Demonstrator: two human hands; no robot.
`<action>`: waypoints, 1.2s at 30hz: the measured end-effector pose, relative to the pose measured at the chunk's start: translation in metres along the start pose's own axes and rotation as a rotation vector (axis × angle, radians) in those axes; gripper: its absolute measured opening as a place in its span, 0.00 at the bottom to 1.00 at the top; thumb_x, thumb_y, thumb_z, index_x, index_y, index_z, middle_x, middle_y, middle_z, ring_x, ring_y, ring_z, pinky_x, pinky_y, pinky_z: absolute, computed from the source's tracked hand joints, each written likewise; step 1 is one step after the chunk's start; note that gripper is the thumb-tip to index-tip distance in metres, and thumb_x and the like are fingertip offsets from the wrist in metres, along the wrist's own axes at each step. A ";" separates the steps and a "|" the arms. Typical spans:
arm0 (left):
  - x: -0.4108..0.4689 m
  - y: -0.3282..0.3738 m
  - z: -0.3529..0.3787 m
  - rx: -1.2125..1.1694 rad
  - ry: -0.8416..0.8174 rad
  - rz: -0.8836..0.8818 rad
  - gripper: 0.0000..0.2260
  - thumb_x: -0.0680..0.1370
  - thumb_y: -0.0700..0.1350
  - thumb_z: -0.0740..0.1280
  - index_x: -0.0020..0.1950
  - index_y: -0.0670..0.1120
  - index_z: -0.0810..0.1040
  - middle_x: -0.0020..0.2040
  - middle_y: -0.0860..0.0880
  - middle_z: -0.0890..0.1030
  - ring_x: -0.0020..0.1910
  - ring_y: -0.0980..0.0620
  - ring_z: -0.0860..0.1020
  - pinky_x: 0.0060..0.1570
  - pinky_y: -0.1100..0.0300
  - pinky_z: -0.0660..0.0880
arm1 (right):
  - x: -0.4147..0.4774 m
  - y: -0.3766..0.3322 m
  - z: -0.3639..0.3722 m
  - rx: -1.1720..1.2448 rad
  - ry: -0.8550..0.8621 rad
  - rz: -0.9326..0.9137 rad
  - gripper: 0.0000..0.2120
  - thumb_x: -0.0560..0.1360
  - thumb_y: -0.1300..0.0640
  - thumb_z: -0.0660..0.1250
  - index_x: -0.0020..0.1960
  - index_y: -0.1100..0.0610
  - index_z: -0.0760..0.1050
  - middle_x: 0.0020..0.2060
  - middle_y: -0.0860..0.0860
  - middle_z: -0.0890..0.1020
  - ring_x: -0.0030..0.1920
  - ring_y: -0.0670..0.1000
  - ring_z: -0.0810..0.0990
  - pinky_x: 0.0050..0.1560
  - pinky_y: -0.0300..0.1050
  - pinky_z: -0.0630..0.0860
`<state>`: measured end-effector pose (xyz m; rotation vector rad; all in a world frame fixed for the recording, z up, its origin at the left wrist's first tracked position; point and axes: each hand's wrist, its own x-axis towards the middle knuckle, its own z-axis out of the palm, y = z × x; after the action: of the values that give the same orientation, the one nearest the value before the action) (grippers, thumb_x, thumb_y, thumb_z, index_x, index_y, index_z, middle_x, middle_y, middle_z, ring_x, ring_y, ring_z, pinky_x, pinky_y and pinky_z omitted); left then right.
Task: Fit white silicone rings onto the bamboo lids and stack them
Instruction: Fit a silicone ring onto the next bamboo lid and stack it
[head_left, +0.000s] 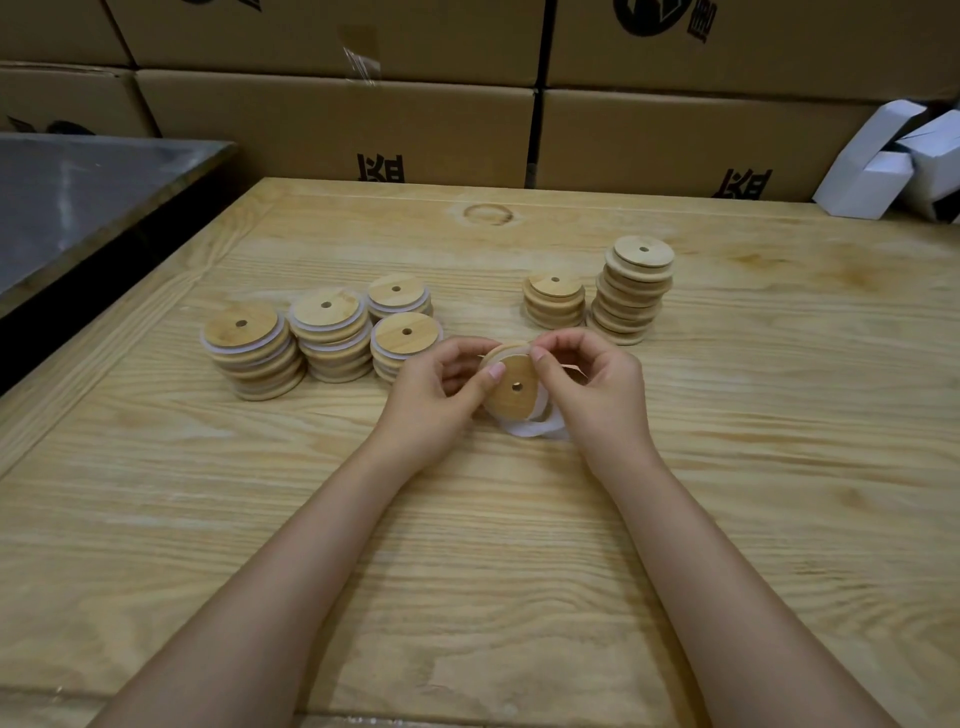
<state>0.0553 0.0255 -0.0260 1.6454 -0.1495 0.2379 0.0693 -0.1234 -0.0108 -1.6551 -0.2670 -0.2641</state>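
Observation:
A round bamboo lid (511, 391) with a centre hole is held tilted between both hands above the wooden table (467, 545). My left hand (436, 395) grips its left edge, thumb on the face. My right hand (597, 389) pinches a white silicone ring (535, 427) that hangs loose below the lid's lower edge. Left of the hands stand several stacks of lids with white rings (332, 332). Two stacks of bare bamboo lids (631, 291) stand behind my right hand.
Brown cardboard boxes (363, 119) form a wall behind the table. A grey metal surface (78, 208) lies at the left. White folded paper boxes (893, 161) sit at the far right corner.

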 end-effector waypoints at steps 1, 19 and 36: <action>0.000 0.000 0.000 -0.004 0.021 -0.003 0.08 0.75 0.38 0.68 0.52 0.49 0.78 0.46 0.51 0.83 0.44 0.59 0.81 0.38 0.67 0.75 | 0.000 0.001 0.000 -0.030 0.004 -0.006 0.09 0.72 0.65 0.70 0.40 0.52 0.77 0.37 0.48 0.81 0.38 0.45 0.80 0.41 0.39 0.77; 0.000 0.002 -0.004 0.064 0.114 0.077 0.11 0.76 0.31 0.64 0.51 0.47 0.75 0.47 0.53 0.80 0.45 0.64 0.79 0.49 0.68 0.75 | -0.002 0.001 0.005 0.074 0.059 0.069 0.09 0.71 0.67 0.70 0.36 0.56 0.78 0.37 0.45 0.83 0.40 0.42 0.82 0.45 0.35 0.77; 0.002 0.001 -0.006 -0.044 0.174 0.038 0.11 0.76 0.32 0.66 0.48 0.49 0.75 0.45 0.52 0.80 0.41 0.62 0.81 0.42 0.67 0.78 | -0.002 0.002 0.002 -0.070 0.040 -0.001 0.09 0.71 0.64 0.72 0.38 0.52 0.77 0.38 0.44 0.82 0.41 0.42 0.81 0.46 0.36 0.77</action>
<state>0.0570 0.0314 -0.0241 1.5715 -0.0535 0.4032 0.0677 -0.1220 -0.0135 -1.7169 -0.2310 -0.3101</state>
